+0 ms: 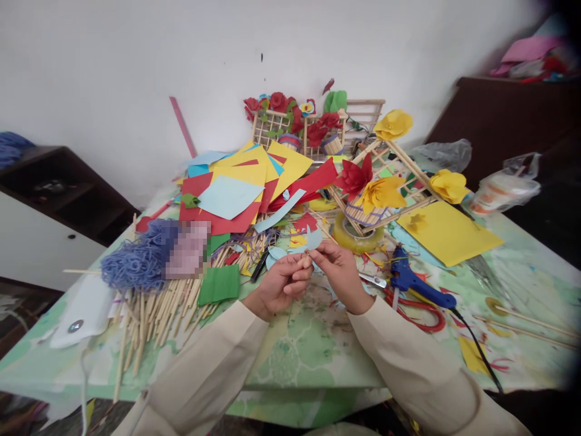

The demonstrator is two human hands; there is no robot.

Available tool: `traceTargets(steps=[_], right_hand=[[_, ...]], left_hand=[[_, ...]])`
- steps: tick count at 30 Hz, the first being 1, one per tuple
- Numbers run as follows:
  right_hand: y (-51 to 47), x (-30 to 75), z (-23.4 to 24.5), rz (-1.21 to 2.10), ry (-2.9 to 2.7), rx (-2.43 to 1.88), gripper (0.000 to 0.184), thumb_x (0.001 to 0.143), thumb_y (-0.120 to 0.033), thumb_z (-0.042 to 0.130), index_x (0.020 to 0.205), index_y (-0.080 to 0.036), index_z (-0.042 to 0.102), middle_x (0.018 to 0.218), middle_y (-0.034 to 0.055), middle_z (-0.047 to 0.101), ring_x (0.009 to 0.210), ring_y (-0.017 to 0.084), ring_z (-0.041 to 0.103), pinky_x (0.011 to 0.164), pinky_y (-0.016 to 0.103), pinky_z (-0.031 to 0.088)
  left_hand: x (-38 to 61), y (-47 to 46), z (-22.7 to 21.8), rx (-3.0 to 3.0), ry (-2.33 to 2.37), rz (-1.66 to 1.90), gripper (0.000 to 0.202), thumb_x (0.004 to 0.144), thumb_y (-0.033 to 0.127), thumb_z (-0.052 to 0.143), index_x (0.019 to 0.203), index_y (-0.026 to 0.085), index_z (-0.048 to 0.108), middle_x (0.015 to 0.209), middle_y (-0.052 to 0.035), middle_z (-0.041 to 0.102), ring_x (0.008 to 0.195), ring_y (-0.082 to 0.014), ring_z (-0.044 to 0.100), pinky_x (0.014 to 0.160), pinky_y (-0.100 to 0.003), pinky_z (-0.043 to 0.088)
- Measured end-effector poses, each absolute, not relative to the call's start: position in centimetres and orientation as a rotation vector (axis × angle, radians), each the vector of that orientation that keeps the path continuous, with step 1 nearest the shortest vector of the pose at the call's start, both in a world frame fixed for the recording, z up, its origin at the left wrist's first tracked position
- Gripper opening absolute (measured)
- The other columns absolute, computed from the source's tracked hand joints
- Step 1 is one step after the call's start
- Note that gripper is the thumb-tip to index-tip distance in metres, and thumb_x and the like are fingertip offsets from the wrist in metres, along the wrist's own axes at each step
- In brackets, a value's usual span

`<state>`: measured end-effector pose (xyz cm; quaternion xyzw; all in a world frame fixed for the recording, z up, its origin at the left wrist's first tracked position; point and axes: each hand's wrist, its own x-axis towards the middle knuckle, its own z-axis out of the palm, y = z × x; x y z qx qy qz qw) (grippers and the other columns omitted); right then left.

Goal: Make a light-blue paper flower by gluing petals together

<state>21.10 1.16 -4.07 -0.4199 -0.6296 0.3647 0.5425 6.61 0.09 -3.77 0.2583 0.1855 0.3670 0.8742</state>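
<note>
Over the middle of the table my left hand (284, 281) and my right hand (338, 269) meet, fingertips nearly touching. Between them stands a light blue paper piece (312, 238) with a curved, petal-like outline, its lower end pinched by the fingers of both hands. The fingers partly hide that end. Other cut light blue paper (271, 259) lies just behind my left hand. To the right of my right hand are scissors (426, 315) with red handles and a blue glue gun (415, 281). A roll of clear tape (356, 233) sits behind my right hand.
Coloured paper sheets (231, 197) pile up behind my hands. Wooden sticks (158, 318) and blue yarn (136, 257) lie left, near a green folded paper (219, 284). Stick frames with paper flowers (384, 192) stand at back right. A bagged cup (502, 188) is far right.
</note>
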Motion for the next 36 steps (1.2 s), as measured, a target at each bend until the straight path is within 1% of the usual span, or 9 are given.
traceTargets(steps=[5,8,12,16,20,24,28,31,36], right_hand=[[1.3,21.2,-4.0,0.999,-1.402,-0.965,0.021,0.075,-0.033,0.065,0.060,-0.019,0.062,0.062,-0.0012,0.057,0.065,0.013,0.053,0.064,0.028,0.045],[1.3,21.1,-4.1,1.019,-1.354,-0.946,0.019,0.074,-0.033,0.067,0.061,-0.019,0.064,0.065,-0.0006,0.060,0.066,0.014,0.055,0.066,0.029,0.047],[1.2,21.0,-4.2,1.051,-1.303,-0.902,0.011,0.072,-0.030,0.069,0.066,-0.021,0.068,0.071,0.0008,0.067,0.071,0.015,0.061,0.072,0.031,0.050],[1.0,21.0,-4.0,1.061,-1.295,-0.914,0.009,0.072,-0.028,0.068,0.066,-0.021,0.068,0.072,0.0010,0.067,0.073,0.016,0.062,0.074,0.032,0.050],[1.0,21.0,-3.8,0.965,-1.304,-0.952,0.010,0.071,-0.027,0.067,0.064,-0.020,0.066,0.070,0.0006,0.066,0.072,0.015,0.062,0.073,0.032,0.050],[0.9,21.0,-3.7,0.764,-1.384,-0.992,0.010,0.073,-0.026,0.065,0.064,-0.021,0.066,0.070,0.0014,0.065,0.073,0.017,0.061,0.075,0.034,0.049],[0.6,20.9,-3.6,0.556,-1.466,-1.041,0.010,0.075,-0.022,0.064,0.066,-0.021,0.066,0.071,0.0021,0.065,0.074,0.018,0.060,0.074,0.035,0.047],[0.4,20.8,-3.6,0.472,-1.527,-1.053,0.011,0.077,-0.020,0.063,0.067,-0.022,0.067,0.071,0.0019,0.066,0.075,0.018,0.059,0.075,0.035,0.046],[0.2,20.6,-3.7,0.471,-1.587,-1.033,0.010,0.079,-0.020,0.063,0.073,-0.021,0.071,0.074,0.0035,0.067,0.078,0.018,0.060,0.077,0.036,0.046]], left_hand=[[6.8,0.1,-3.9,0.584,0.430,0.756,0.022,0.076,0.024,0.065,0.072,0.017,0.044,0.054,0.0094,0.031,0.030,-0.0002,0.016,0.030,-0.014,0.019],[7.0,0.1,-4.0,0.587,0.424,0.763,0.024,0.076,0.026,0.065,0.072,0.017,0.043,0.053,0.0097,0.031,0.030,-0.0004,0.017,0.030,-0.014,0.017],[7.1,0.1,-4.1,0.583,0.425,0.796,0.025,0.075,0.026,0.067,0.073,0.017,0.044,0.052,0.0098,0.032,0.029,-0.0008,0.020,0.030,-0.015,0.017],[7.3,0.1,-4.2,0.615,0.462,0.826,0.024,0.076,0.028,0.067,0.073,0.016,0.046,0.051,0.0091,0.035,0.030,-0.0005,0.024,0.031,-0.014,0.016],[7.7,0.0,-4.5,0.728,0.524,0.899,0.024,0.077,0.032,0.066,0.074,0.015,0.050,0.051,0.0064,0.042,0.032,-0.0014,0.032,0.034,-0.014,0.019],[8.2,-0.1,-4.7,0.854,0.663,1.060,0.024,0.078,0.035,0.066,0.076,0.015,0.054,0.056,0.0038,0.050,0.040,-0.0042,0.043,0.040,-0.017,0.028],[8.4,-0.1,-4.9,0.940,0.699,1.202,0.022,0.077,0.034,0.068,0.079,0.016,0.055,0.061,0.0025,0.055,0.051,-0.0074,0.051,0.049,-0.019,0.036],[8.5,-0.1,-5.0,0.916,0.693,1.262,0.021,0.079,0.034,0.067,0.082,0.018,0.054,0.062,0.0033,0.055,0.053,-0.0072,0.050,0.052,-0.020,0.036],[8.7,0.0,-5.0,0.810,0.747,1.359,0.027,0.072,0.034,0.073,0.084,0.019,0.054,0.061,0.0055,0.053,0.049,-0.0045,0.042,0.046,-0.017,0.030]])
